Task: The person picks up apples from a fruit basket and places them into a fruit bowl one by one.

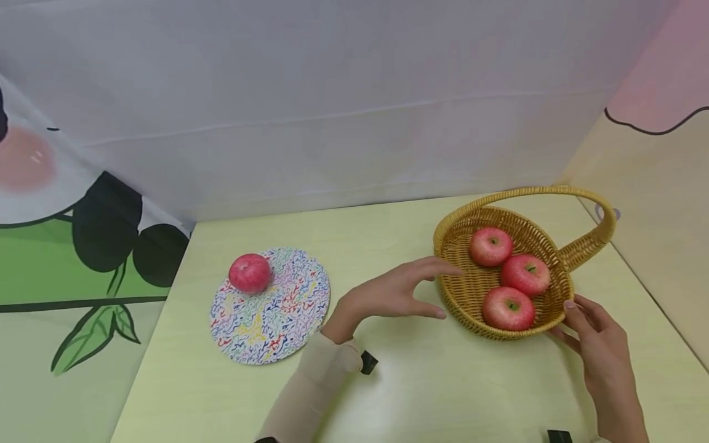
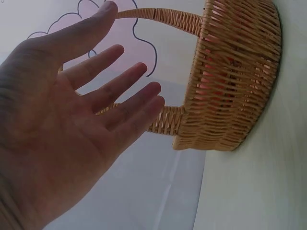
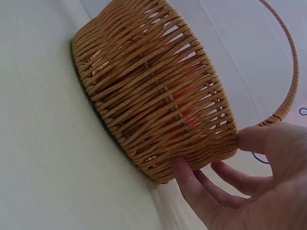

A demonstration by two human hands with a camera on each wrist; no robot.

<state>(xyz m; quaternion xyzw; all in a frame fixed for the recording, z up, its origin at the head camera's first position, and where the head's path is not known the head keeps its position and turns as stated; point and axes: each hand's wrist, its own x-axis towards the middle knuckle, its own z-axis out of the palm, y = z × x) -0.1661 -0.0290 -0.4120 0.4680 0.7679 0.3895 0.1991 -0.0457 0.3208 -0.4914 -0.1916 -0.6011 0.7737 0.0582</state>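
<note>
A wicker basket (image 1: 469,286) with an arched handle stands on the right of the table, holding three red apples (image 1: 525,275). My right hand (image 1: 600,344) grips its near right side, the thumb at the rim and the fingers against the outer wall, as the right wrist view shows. Beside the basket's left rim hovers my left hand (image 1: 396,289), thumb and fingers spread apart with nothing between them. In the left wrist view its palm (image 2: 72,129) faces the camera, and a gap separates the fingertips from the basket wall (image 2: 235,81).
On the left lies a round placemat (image 1: 288,314) with a multicoloured squiggle pattern. A red round fruit (image 1: 250,273) sits at its upper left edge. A pale cloth backdrop (image 1: 354,154) rises behind the table (image 1: 432,394), with printed panels at both sides.
</note>
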